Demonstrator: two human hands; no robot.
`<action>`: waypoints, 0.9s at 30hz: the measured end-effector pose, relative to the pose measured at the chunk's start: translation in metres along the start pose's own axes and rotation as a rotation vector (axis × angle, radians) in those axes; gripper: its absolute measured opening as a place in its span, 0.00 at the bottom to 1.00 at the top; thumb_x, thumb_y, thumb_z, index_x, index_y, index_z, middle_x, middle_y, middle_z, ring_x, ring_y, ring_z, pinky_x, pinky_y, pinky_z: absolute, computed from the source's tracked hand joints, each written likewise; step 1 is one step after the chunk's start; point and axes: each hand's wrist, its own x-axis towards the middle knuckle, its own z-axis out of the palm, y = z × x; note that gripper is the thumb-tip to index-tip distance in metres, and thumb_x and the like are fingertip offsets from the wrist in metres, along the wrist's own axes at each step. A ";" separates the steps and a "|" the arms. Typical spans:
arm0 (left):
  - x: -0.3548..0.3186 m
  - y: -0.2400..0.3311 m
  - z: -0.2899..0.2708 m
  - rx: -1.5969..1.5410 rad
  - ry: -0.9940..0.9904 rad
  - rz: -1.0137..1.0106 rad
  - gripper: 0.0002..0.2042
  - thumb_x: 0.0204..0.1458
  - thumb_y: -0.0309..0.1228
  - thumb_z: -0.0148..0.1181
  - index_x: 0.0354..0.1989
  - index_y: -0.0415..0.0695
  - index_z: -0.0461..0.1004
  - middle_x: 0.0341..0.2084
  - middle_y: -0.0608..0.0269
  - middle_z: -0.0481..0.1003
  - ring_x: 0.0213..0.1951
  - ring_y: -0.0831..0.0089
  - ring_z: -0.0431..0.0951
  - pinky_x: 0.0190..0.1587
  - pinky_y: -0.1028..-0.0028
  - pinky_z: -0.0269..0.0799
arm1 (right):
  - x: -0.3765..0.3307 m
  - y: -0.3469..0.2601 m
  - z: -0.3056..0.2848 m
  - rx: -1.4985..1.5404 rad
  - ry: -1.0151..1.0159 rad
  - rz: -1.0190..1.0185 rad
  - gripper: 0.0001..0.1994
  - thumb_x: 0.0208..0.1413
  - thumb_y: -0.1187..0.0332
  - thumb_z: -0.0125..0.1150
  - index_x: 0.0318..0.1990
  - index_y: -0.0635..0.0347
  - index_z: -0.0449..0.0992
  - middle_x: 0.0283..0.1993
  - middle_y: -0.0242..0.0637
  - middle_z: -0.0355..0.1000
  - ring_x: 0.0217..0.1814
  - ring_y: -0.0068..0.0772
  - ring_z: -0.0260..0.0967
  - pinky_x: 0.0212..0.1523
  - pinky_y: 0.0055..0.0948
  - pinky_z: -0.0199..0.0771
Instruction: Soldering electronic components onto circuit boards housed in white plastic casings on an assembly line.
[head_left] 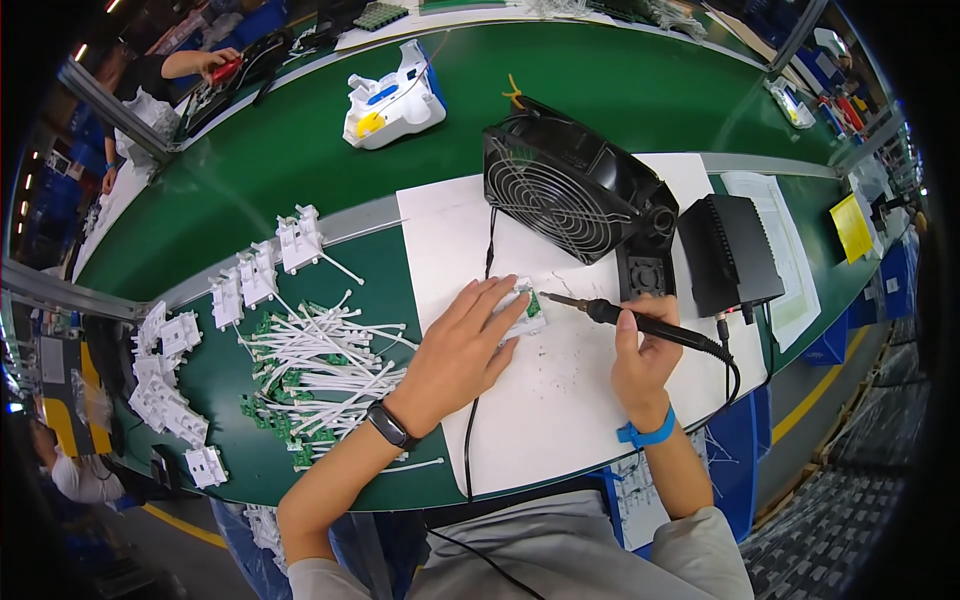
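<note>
My left hand [465,345] holds a small white plastic housing [532,326] down on the white sheet [540,420], its fingers lying over the near and left sides. A green circuit board [532,299] shows in the housing, partly hidden by those fingers. In my right hand [643,360] is a black soldering iron [655,327], gripped like a pen. Its metal tip points left and ends at or just beside the board's right edge; contact cannot be made out.
Left of the sheet lies a heap of white cables with green boards [325,365]. More white housings [170,400] line the bench's left side. Beyond my hands stand a black fan [570,185] and a black power box [725,260]. A white-and-blue plastic shell [395,105] sits on the green surface beyond.
</note>
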 end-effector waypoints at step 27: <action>0.003 -0.006 -0.020 -0.126 -0.109 -0.037 0.23 0.55 0.26 0.63 0.62 0.50 0.74 0.63 0.53 0.68 0.68 0.49 0.64 0.74 0.55 0.55 | -0.009 0.002 -0.007 0.185 0.047 0.019 0.06 0.59 0.75 0.61 0.38 0.61 0.68 0.28 0.29 0.65 0.26 0.13 0.54 0.27 0.16 0.54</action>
